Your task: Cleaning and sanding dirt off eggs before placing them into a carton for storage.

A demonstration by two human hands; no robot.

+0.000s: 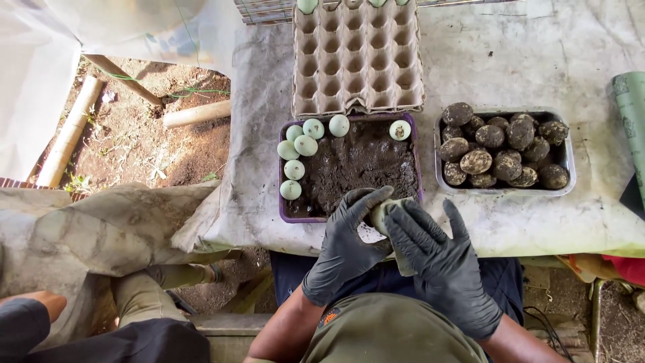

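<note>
An egg (380, 214) wrapped in a cloth (403, 262) is gripped between the gloved left hand (346, 245) and right hand (440, 265), both closed around it, at the table's (551, 222) near edge, beside the purple mud tray (295, 216).

This is an outdoor farm work area under a tarp. A sheet-covered table (537, 60) stands over bare soil (154, 134) with bamboo poles (67, 134). Egg cartons (356, 57) and mud-filled tubs (363, 165) sit on it.

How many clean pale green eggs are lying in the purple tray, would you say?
7: six pale green eggs cluster along the purple tray's left and top-left, one sits top-right. Others may be buried in the mud.
</note>
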